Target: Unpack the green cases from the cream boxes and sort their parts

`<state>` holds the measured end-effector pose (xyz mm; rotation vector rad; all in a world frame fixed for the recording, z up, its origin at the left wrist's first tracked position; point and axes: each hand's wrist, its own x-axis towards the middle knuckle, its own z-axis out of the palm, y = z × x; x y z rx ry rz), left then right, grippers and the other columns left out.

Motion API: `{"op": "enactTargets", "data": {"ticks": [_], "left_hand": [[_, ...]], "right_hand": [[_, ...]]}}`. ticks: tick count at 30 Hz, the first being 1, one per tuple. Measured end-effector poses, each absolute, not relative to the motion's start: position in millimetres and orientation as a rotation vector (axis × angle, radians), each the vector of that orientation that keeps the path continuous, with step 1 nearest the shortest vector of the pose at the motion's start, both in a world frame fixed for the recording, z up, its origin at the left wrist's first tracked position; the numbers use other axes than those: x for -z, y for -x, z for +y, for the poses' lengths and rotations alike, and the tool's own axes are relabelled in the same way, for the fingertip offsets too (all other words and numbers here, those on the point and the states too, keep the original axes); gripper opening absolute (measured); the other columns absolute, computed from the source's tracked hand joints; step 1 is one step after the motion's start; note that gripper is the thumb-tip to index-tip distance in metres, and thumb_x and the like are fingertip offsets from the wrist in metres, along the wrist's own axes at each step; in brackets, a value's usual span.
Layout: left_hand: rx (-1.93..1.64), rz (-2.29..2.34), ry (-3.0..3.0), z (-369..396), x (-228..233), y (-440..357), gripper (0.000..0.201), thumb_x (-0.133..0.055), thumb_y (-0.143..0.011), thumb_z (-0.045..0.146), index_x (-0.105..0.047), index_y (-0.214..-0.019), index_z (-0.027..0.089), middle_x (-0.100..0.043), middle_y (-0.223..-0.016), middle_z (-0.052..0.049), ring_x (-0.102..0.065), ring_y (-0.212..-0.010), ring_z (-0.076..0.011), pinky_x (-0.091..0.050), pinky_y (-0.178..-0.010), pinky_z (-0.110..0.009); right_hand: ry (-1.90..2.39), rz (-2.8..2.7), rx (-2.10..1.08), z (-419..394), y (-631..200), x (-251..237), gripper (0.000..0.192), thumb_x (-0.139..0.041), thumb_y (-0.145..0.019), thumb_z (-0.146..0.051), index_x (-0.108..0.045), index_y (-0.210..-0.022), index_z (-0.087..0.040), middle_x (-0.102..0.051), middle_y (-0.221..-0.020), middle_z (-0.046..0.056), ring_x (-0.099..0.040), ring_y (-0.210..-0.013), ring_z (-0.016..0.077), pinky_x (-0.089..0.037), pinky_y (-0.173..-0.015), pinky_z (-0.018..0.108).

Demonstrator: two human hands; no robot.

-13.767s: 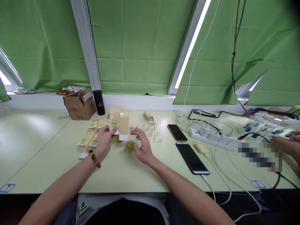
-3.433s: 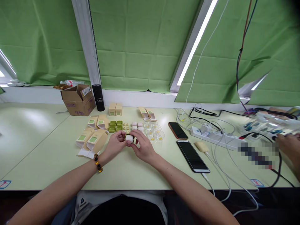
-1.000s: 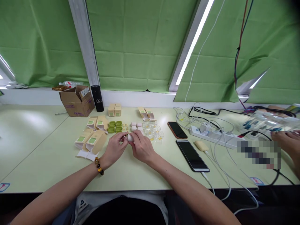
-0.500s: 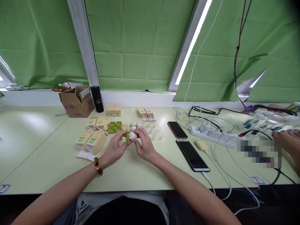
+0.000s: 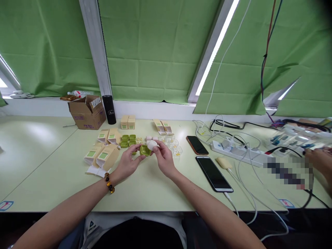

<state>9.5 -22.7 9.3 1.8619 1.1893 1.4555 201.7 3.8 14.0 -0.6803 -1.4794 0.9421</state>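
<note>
Between the fingertips of my left hand (image 5: pixel 131 160) is a small green square cup (image 5: pixel 145 150), its hollow side tilted toward me. My right hand (image 5: pixel 164 157) pinches a white rounded piece (image 5: pixel 151 145) just above and to the right of that cup; the two are apart or barely touching. Behind my left hand stand several more green cups (image 5: pixel 132 137). Tiny yellow pieces (image 5: pixel 139 139) lie beside them. Pale pink-white pieces (image 5: pixel 151 138) sit behind my right hand, and several clear plastic cups (image 5: pixel 177 150) are to its right.
Open kraft boxes (image 5: pixel 107 155) lie on the left, with closed boxes (image 5: pixel 128 122) farther back. A carton (image 5: pixel 86 114) and black bottle (image 5: pixel 109 110) stand behind. Phones (image 5: pixel 214 173), a power strip (image 5: pixel 240 152) and cables are on the right. Another person's hand (image 5: pixel 319 159) is at the right edge.
The white piece has come away from the green cup. My right hand has drawn it up and right, while the cup has turned to show its hollow inside. The view has shifted slightly.
</note>
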Motion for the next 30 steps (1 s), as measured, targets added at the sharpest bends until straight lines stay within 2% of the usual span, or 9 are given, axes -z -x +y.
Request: {"op": "enactTargets", "data": {"ticks": [2,6,10,16,20,24,27,30], "left_hand": [[-1.456,1.179,-1.851,-21,-8,-8,0.043,-0.077,-0.091,0.039,-0.070,-0.131,0.025,-0.074,-0.126,-0.010,-0.068,-0.112,-0.0243,-0.055,-0.101,-0.043],[-1.452,1.092,-1.698,-17,-7,-3,0.051,-0.077,-0.091,0.042,-0.067,-0.137,0.022,-0.072,-0.133,-0.012,-0.068,-0.115,-0.0248,-0.054,-0.104,-0.044],[-1.435,0.944,-1.517,-17,-16,-1,0.057,-0.079,-0.089,0.042,-0.063,-0.140,0.019,-0.070,-0.140,-0.015,-0.068,-0.125,-0.0264,-0.054,-0.109,-0.044],[-1.478,0.956,-1.489,-22,-27,-1,0.057,-0.082,-0.086,0.034,-0.063,-0.137,0.019,-0.068,-0.141,-0.016,-0.066,-0.129,-0.0270,-0.055,-0.109,-0.043],[-1.560,0.954,-1.478,-18,-24,2,0.057,-0.081,-0.086,0.036,-0.061,-0.137,0.020,-0.068,-0.139,-0.016,-0.067,-0.125,-0.0257,-0.057,-0.106,-0.042],[-1.621,0.934,-1.409,-13,-22,5,0.061,-0.083,-0.085,0.039,-0.061,-0.137,0.019,-0.068,-0.140,-0.016,-0.068,-0.120,-0.0251,-0.059,-0.099,-0.040],[-1.667,0.937,-1.362,-12,-21,6,0.061,-0.085,-0.083,0.038,-0.062,-0.136,0.020,-0.070,-0.137,-0.015,-0.069,-0.117,-0.0245,-0.059,-0.097,-0.039],[-1.704,0.944,-1.363,-12,-20,5,0.058,-0.085,-0.083,0.037,-0.064,-0.134,0.021,-0.071,-0.135,-0.013,-0.068,-0.116,-0.0236,-0.058,-0.099,-0.039]], "right_hand": [[0.655,-1.328,-1.193,9,-206,-18,0.042,-0.068,-0.096,-0.061,-0.068,-0.112,-0.021,-0.070,-0.085,0.003,-0.063,-0.068,0.0164,-0.056,-0.066,0.032],[0.632,-1.019,-1.522,20,-215,-21,0.052,-0.079,-0.084,-0.068,-0.071,-0.099,-0.019,-0.076,-0.094,0.008,-0.063,-0.064,0.0149,-0.050,-0.054,0.028],[0.659,-0.856,-1.605,24,-219,-20,0.055,-0.086,-0.076,-0.069,-0.072,-0.091,-0.018,-0.076,-0.090,0.007,-0.064,-0.064,0.0147,-0.049,-0.051,0.025],[0.669,-0.846,-1.557,22,-222,-29,0.057,-0.089,-0.072,-0.068,-0.075,-0.093,-0.017,-0.075,-0.091,0.006,-0.064,-0.068,0.0138,-0.049,-0.051,0.023],[0.712,-0.954,-1.374,26,-230,-37,0.050,-0.086,-0.076,-0.065,-0.074,-0.094,-0.019,-0.076,-0.097,0.006,-0.064,-0.073,0.0145,-0.050,-0.056,0.025],[0.837,-1.227,-1.037,35,-233,-38,0.043,-0.082,-0.081,-0.058,-0.074,-0.102,-0.021,-0.074,-0.094,0.004,-0.066,-0.081,0.0182,-0.052,-0.067,0.030],[1.005,-1.605,-0.672,39,-228,-35,0.032,-0.079,-0.087,-0.047,-0.074,-0.107,-0.022,-0.076,-0.103,0.006,-0.067,-0.092,0.0230,-0.052,-0.077,0.036],[1.114,-2.008,-0.181,41,-219,-29,0.022,-0.077,-0.092,-0.033,-0.074,-0.111,-0.022,-0.076,-0.111,0.009,-0.064,-0.103,0.0276,-0.049,-0.085,0.040]]}}
